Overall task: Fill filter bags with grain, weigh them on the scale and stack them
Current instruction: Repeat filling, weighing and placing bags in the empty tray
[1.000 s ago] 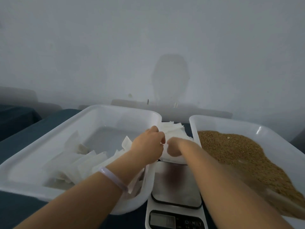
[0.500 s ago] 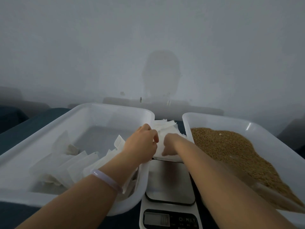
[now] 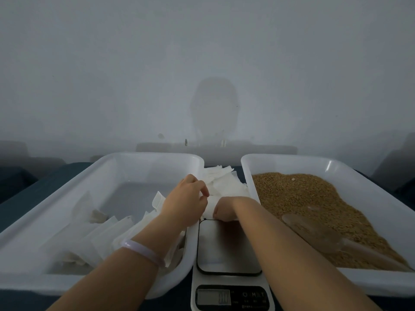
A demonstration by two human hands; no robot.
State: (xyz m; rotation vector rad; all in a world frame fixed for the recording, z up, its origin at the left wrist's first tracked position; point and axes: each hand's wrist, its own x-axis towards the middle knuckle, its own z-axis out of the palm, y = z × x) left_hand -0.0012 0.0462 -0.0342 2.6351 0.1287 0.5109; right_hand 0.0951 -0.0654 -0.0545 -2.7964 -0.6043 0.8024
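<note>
Both left hand (image 3: 187,198) and right hand (image 3: 224,211) pinch edges of filter bags (image 3: 221,184) behind the scale (image 3: 226,245); we judge them limp.

Right hand (image 3: 224,212) curled knuckles-up at near edge of bag pile (image 3: 221,182); fingertips tucked under palm, grip could not be told. Left hand (image 3: 186,199) pinched at same pile, one bag or several unclear. Far end of scale (image 3: 226,248) hidden under both hands. Display (image 3: 213,297) too dim to read, button marks too small. Scale's near edge cut off by bottom of view. Left forearm (image 3: 125,265) covered some loose bags (image 3: 107,232) in left tray (image 3: 157,157). Right tray (image 3: 292,158) ran off right side. Clear scoop (image 3: 312,232) on grain (image 3: 303,194) blurred, handle end lost near corner.
</note>
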